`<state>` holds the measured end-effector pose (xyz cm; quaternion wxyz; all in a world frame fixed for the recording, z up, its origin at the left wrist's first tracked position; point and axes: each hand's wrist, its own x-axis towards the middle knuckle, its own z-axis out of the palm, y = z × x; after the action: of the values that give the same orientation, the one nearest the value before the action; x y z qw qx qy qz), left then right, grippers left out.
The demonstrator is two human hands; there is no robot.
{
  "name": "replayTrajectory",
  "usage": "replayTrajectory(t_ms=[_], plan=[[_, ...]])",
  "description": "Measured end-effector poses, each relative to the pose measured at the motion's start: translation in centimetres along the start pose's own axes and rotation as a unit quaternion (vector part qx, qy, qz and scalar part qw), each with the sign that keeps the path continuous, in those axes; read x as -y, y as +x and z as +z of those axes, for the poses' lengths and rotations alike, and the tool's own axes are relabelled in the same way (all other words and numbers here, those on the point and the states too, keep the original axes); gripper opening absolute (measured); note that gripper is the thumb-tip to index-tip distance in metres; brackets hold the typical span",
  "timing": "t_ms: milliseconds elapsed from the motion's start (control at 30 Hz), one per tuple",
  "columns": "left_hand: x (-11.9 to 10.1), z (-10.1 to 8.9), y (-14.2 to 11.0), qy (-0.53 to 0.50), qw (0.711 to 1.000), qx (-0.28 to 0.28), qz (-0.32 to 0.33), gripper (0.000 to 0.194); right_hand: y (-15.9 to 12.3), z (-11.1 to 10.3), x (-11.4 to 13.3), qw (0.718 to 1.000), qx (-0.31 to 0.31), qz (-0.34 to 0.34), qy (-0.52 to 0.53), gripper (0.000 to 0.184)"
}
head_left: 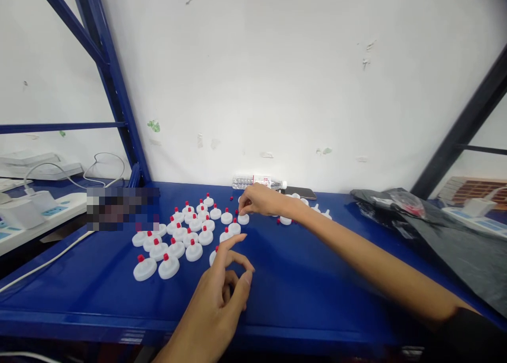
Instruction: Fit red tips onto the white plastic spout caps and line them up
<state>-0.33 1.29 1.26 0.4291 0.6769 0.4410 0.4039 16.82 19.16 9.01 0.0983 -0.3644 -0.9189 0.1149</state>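
Note:
White round nozzle caps with small red tips (194, 250) stand upright in a loose cluster on the left half of the blue table (293, 284). My right hand (259, 198) reaches across to the cluster's right edge, its fingers pinched at the top of one white nozzle cap (243, 220); the fingertips hide that cap's top. Nearer to me is my left hand (222, 294), fingers curved and apart, holding nothing. It covers part of a few caps in front of its index finger. Beyond my right wrist lie more white caps (327, 214), some with bare spouts. Loose red tips (231, 198) lie near my right hand.
A clear plastic bottle (241, 182) lies along the wall, with a dark phone (301, 192) beside it. Black plastic bags (428, 241) cover the table's right end. On the left are a power strip (59, 210), a white cable and a blue metal upright (114, 88).

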Motion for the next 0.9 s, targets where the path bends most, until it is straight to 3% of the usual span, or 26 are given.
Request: replayTrajectory(t_ms=[333,500,633,733,800,900], plan=[[-0.1,0.1,0.0,0.014,1.000,0.002,-0.005,0.040,0.3,1.2,0.5,0.998,-0.034,-0.006,0.048,0.007],[0.0,0.1,0.1,0.017,1.000,-0.001,-0.002,0.040,0.6,2.1,0.7,0.993,-0.028,-0.031,0.113,0.025],[0.1,0.0,0.0,0.023,1.000,0.001,0.008,0.039,0.2,1.2,0.7,0.987,-0.038,-0.054,0.143,0.032],[0.0,-0.1,0.0,0.041,0.999,0.018,0.008,0.034,-0.5,-0.3,0.7,0.990,-0.075,-0.024,0.114,0.039],[-0.2,-0.2,0.0,0.067,0.997,0.036,0.009,0.029,-1.0,-1.2,0.7,0.993,-0.018,-0.012,0.116,0.040],[-0.6,-0.2,0.0,0.103,0.993,0.046,0.020,0.029,-1.5,-1.9,0.7,0.977,0.162,-0.024,0.141,0.030]])
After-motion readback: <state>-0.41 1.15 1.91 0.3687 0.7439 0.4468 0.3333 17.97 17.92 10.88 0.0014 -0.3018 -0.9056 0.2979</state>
